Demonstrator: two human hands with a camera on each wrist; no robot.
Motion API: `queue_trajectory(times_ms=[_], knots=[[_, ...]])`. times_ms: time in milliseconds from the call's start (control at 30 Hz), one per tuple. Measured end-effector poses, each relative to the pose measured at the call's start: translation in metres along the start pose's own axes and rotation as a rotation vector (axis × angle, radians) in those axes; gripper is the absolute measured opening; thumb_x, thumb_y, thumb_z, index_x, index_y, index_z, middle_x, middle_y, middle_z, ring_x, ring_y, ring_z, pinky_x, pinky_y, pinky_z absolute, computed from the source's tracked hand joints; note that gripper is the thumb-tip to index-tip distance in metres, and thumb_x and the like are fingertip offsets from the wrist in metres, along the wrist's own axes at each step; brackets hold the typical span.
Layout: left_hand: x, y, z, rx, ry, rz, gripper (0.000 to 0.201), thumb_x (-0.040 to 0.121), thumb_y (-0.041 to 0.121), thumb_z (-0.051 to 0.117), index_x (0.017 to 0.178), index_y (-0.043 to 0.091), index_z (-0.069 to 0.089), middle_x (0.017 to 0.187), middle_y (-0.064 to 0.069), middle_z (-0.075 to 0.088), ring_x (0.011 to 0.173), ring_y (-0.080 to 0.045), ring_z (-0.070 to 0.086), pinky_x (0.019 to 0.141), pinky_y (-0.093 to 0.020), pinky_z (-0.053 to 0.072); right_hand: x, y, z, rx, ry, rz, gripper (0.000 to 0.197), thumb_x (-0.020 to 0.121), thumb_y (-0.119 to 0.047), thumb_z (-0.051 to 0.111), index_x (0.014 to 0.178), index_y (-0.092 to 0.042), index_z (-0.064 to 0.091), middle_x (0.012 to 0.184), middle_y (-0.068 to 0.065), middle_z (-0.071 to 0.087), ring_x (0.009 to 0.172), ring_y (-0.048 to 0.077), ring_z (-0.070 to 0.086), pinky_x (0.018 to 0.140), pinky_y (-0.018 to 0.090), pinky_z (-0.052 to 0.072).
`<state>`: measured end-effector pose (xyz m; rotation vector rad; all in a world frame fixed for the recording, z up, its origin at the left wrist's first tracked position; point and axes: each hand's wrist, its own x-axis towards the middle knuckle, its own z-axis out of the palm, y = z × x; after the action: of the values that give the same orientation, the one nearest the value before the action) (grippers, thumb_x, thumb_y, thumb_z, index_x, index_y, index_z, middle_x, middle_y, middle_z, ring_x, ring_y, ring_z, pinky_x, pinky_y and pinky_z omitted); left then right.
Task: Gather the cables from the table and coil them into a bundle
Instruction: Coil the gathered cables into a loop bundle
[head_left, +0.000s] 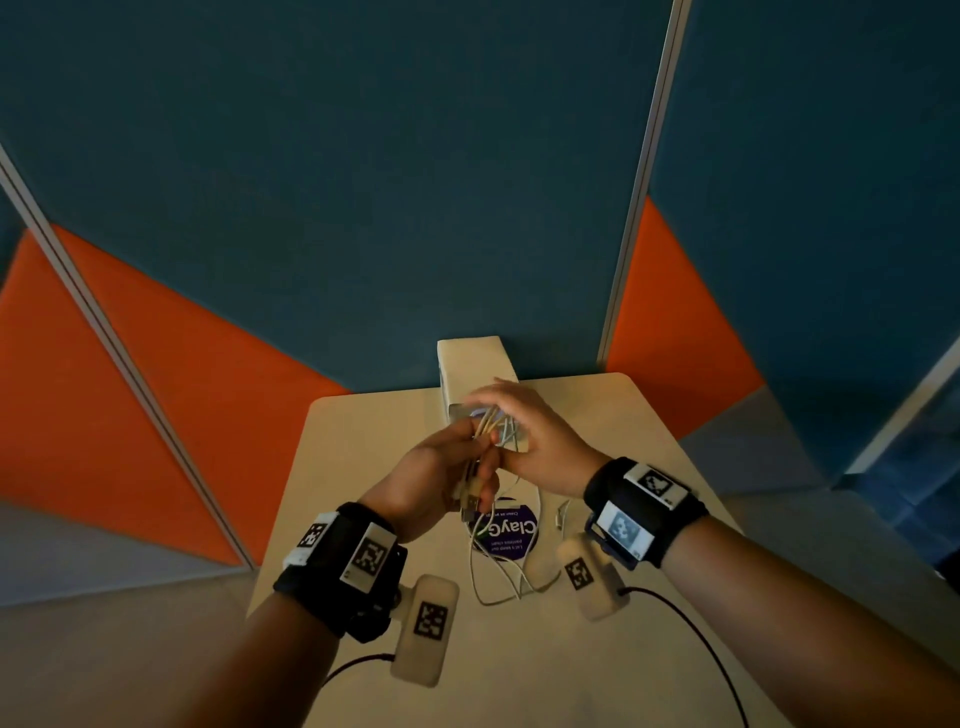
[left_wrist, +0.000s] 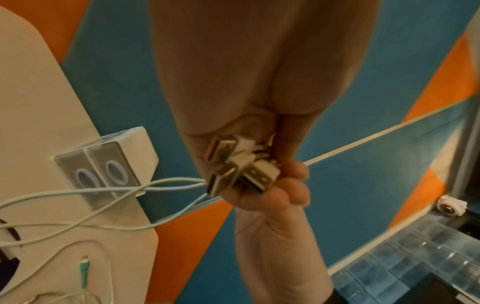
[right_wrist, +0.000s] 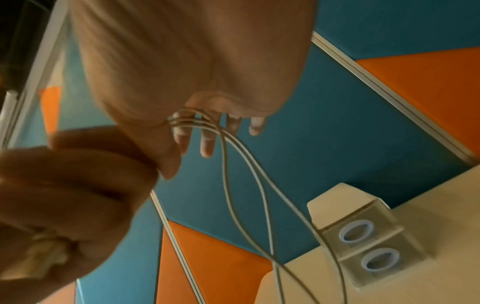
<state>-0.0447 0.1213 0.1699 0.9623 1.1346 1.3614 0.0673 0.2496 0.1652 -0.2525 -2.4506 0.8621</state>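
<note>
Several thin white cables (head_left: 497, 564) trail from both hands down onto the pale table (head_left: 363, 441). My left hand (head_left: 480, 470) grips their USB plugs (left_wrist: 240, 164) in a tight cluster above the table's middle. Close beside it, my right hand (head_left: 501, 413) has straight, spread fingers (right_wrist: 207, 142), and three cable strands (right_wrist: 242, 162) lie draped across them. From there the strands hang to the table. In the left wrist view a green-tipped connector (left_wrist: 84, 267) lies loose on the table.
A white socket box (head_left: 470, 371) with two ringed ports (left_wrist: 101, 174) stands at the table's far edge, just behind my hands. A round purple sticker (head_left: 511, 530) lies under the cable loops. Blue and orange partition panels (head_left: 363, 208) close in behind the small table.
</note>
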Motion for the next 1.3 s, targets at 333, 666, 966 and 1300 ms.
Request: queue_trajectory(times_ms=[333, 666, 966, 1300], knots=[[-0.008, -0.008, -0.016, -0.054, 0.015, 0.0, 0.009, 0.093, 0.016, 0.04, 0.091, 0.012, 0.048, 0.068, -0.004, 0.042, 0.055, -0.017, 0.046, 0.054, -0.031, 0.037, -0.001, 0.008, -0.02, 0.907, -0.054, 0.565, 0.02, 0.094, -0.017, 0.05, 0.079, -0.011, 0.062, 0.054, -0.001, 0.06, 0.05, 0.016, 0.059, 0.053, 0.025, 0.051], [-0.002, -0.015, -0.028, 0.098, -0.06, -0.017, 0.027, 0.075, 0.019, 0.038, 0.084, 0.002, 0.057, 0.078, -0.021, 0.065, 0.087, -0.038, 0.063, 0.092, -0.05, 0.045, 0.013, -0.001, -0.04, 0.743, -0.329, 0.544, 0.027, 0.095, -0.015, 0.036, 0.076, -0.015, 0.054, 0.058, -0.006, 0.039, 0.042, 0.006, 0.026, 0.039, 0.019, 0.018], [0.029, 0.037, -0.012, 0.209, 0.032, -0.095, 0.043, 0.099, 0.041, 0.035, 0.073, 0.013, 0.054, 0.055, 0.001, 0.04, 0.051, -0.015, 0.04, 0.054, -0.024, 0.039, 0.019, -0.021, -0.042, 0.507, -0.221, 0.448, 0.02, 0.098, -0.018, 0.043, 0.084, -0.013, 0.056, 0.06, -0.003, 0.04, 0.049, 0.01, 0.037, 0.046, 0.023, 0.029], [0.041, 0.066, 0.0, -0.3, 0.051, 0.076, 0.031, 0.099, 0.027, 0.034, 0.075, 0.012, 0.048, 0.062, 0.003, 0.028, 0.055, -0.011, 0.03, 0.054, -0.023, 0.029, -0.012, -0.034, -0.001, 0.604, -0.128, 0.464, 0.025, 0.093, -0.037, 0.054, 0.107, -0.017, 0.051, 0.08, 0.002, 0.058, 0.059, 0.011, 0.044, 0.05, 0.023, 0.038]])
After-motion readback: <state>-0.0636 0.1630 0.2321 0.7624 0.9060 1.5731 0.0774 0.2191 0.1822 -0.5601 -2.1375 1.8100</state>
